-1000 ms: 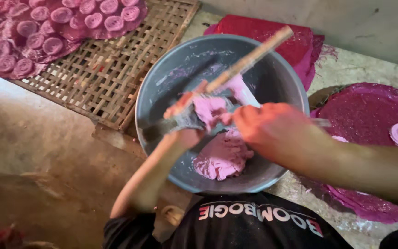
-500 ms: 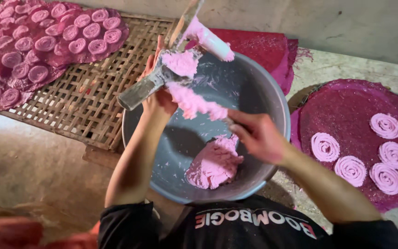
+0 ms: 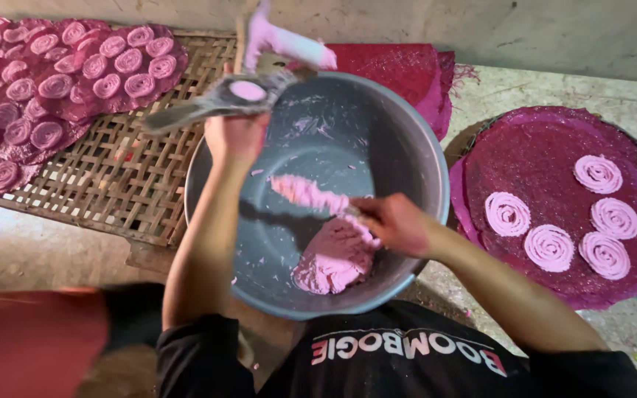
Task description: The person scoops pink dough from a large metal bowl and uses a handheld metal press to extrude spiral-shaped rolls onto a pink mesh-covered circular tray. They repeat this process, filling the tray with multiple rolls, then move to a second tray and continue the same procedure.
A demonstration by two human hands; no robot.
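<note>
My left hand [image 3: 236, 136] holds a metal dough press [image 3: 223, 99] up over the far rim of a big grey bowl [image 3: 414, 147]; its cup shows pink dough and a dough-smeared plunger [image 3: 289, 43] sticks out above. My right hand [image 3: 396, 225] is inside the bowl, gripping a stick coated in pink dough [image 3: 307, 194]. A lump of pink dough [image 3: 333, 262] lies in the bowl's bottom just below that hand.
A round magenta mat [image 3: 554, 147] at right carries several pink dough spirals [image 3: 508, 214]. A woven bamboo tray [image 3: 123, 184] at left bears a magenta cloth with several spirals [image 3: 60, 85]. Folded magenta cloth [image 3: 399, 70] lies behind the bowl. Something red [image 3: 31, 339] sits bottom left.
My left hand has lifted the press farther up and away from the bowl's middle. My right hand dropped lower into the bowl with the dough-coated stick. The view shifted right.
</note>
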